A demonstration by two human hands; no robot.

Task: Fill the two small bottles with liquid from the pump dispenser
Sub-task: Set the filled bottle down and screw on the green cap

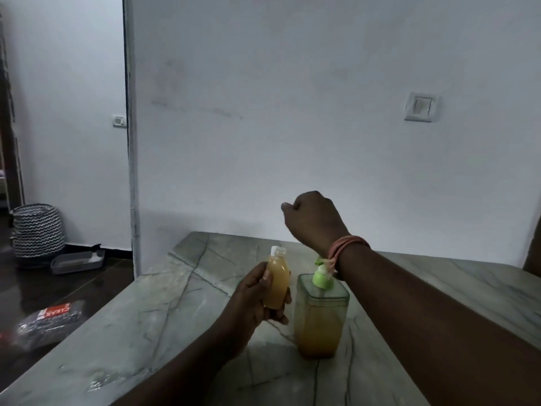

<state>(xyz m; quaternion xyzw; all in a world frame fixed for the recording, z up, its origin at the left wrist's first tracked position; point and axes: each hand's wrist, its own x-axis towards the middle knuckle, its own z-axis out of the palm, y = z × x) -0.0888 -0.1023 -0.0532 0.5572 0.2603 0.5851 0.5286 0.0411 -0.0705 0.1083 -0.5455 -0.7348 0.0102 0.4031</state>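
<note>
My left hand (251,300) grips a small clear bottle (275,284) full of amber liquid and holds it upright above the table, its white cap (276,251) on top. Just to its right stands the pump dispenser (320,317), a clear square jar about half full of the same amber liquid, with a green pump head (322,277). My right hand (313,219) is raised above and behind the dispenser with its back to the camera. Its fingers are curled into a fist and nothing shows in it. My right forearm crosses over the pump nozzle. Only one small bottle is in view.
The grey-green marble table (175,332) runs up to a white wall with a switch plate (420,106). On the dark floor at the left are a zigzag-patterned basket (38,231), a grey tray (77,260) and a plastic packet (49,320).
</note>
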